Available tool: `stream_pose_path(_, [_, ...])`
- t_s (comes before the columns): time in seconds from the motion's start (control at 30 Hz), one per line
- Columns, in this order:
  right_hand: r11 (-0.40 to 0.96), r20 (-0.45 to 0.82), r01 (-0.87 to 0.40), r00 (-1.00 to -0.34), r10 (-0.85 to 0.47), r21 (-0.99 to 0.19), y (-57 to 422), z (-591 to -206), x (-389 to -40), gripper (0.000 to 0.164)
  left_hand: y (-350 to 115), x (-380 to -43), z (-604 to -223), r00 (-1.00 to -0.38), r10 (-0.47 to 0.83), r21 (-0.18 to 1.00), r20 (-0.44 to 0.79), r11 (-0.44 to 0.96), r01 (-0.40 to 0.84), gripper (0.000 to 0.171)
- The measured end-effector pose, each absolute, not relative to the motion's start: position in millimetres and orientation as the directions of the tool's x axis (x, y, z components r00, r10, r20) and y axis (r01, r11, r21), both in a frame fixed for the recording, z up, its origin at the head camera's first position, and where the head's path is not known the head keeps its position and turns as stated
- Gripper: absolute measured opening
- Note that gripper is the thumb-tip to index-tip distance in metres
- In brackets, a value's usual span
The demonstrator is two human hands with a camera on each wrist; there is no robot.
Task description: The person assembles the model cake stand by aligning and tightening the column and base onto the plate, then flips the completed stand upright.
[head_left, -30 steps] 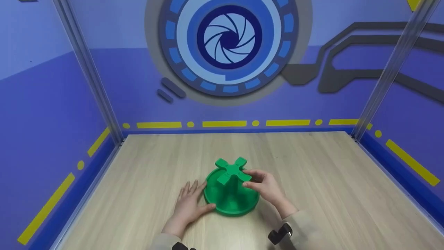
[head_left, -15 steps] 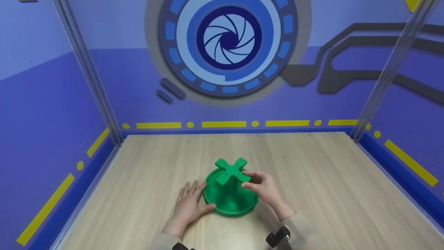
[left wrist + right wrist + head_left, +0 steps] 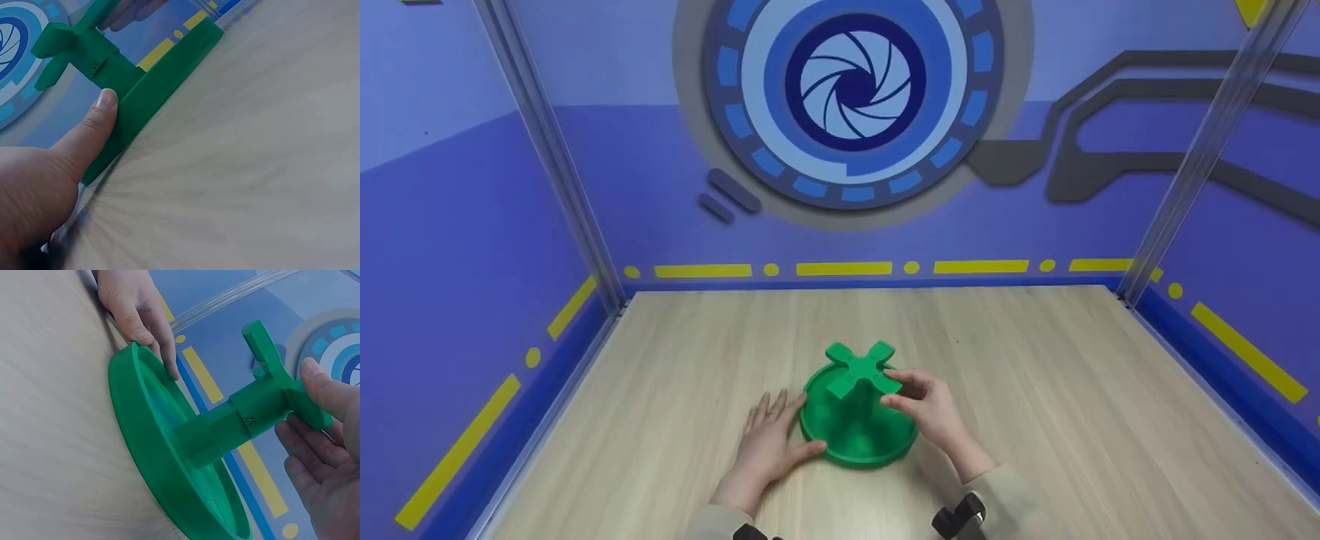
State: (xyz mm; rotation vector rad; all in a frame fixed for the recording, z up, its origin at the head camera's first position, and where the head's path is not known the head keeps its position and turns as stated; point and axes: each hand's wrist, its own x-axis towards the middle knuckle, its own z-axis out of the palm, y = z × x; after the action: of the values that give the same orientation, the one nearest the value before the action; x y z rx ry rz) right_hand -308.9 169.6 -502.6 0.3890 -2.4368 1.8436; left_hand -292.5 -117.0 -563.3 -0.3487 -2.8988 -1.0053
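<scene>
A green round tray-like base (image 3: 861, 460) with a raised rim sits on the table. From its middle rises a stepped green column (image 3: 230, 422), marked 32 on one side and 35 on another. A four-armed green cross-shaped handle (image 3: 862, 366) tops the column. My right hand (image 3: 936, 411) pinches one arm of the handle, thumb above and fingers below in the right wrist view. Fingers straight and spread, my left hand (image 3: 769, 446) rests against the base's left rim. Its thumb (image 3: 90, 132) touches the rim in the left wrist view.
The wooden tabletop (image 3: 1035, 360) is bounded by a blue back wall (image 3: 645, 172) and blue side panels. Metal posts (image 3: 551, 150) stand at the back corners. Both wrists wear dark straps (image 3: 958, 514).
My right hand and wrist have shifted very slightly left while keeping hold of the handle. My left hand and the base look almost unmoved.
</scene>
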Motion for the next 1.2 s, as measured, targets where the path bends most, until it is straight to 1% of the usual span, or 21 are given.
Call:
stream_pose_path(0.13, [0.252,0.211,-0.247,-0.964,-0.163,-0.936,169,-504,-309,0.045,-117,-293,-563,-0.972,0.198,0.6,0.127,0.765,0.234,0.1])
stream_pose_path(0.33, [0.288,0.213,-0.257,-0.961,-0.176,-0.923,171,-506,-310,0.049,-118,-293,-562,-0.973,0.196,0.6,0.124,0.766,0.231,0.1])
stream_pose_path(0.43, [0.291,0.215,-0.276,-0.95,-0.225,-0.916,176,-505,-311,0.049,-118,-292,-562,-0.973,0.196,0.603,0.121,0.764,0.229,0.099])
stream_pose_path(0.63, [0.268,0.247,-0.35,-0.903,-0.352,-0.897,193,-503,-316,0.051,-118,-293,-562,-0.973,0.196,0.601,0.121,0.766,0.229,0.099])
stream_pose_path(0.73, [0.314,0.22,-0.345,-0.902,-0.373,-0.884,203,-505,-319,0.06,-118,-293,-563,-0.973,0.195,0.601,0.121,0.766,0.228,0.099])
stream_pose_path(0.9, [0.451,0.113,-0.298,-0.913,-0.392,-0.841,216,-512,-321,0.093,-118,-293,-562,-0.975,0.19,0.606,0.115,0.764,0.221,0.1])
stream_pose_path(0.97, [0.496,0.1,-0.311,-0.909,-0.406,-0.811,219,-516,-321,0.102,-119,-293,-562,-0.975,0.189,0.606,0.117,0.764,0.22,0.099])
stream_pose_path(1.07, [0.528,0.094,-0.33,-0.901,-0.423,-0.783,222,-522,-322,0.109,-118,-294,-561,-0.977,0.183,0.606,0.11,0.767,0.212,0.1])
stream_pose_path(1.2, [0.547,0.089,-0.342,-0.895,-0.436,-0.764,224,-529,-324,0.114,-118,-295,-562,-0.978,0.179,0.607,0.104,0.768,0.206,0.1])
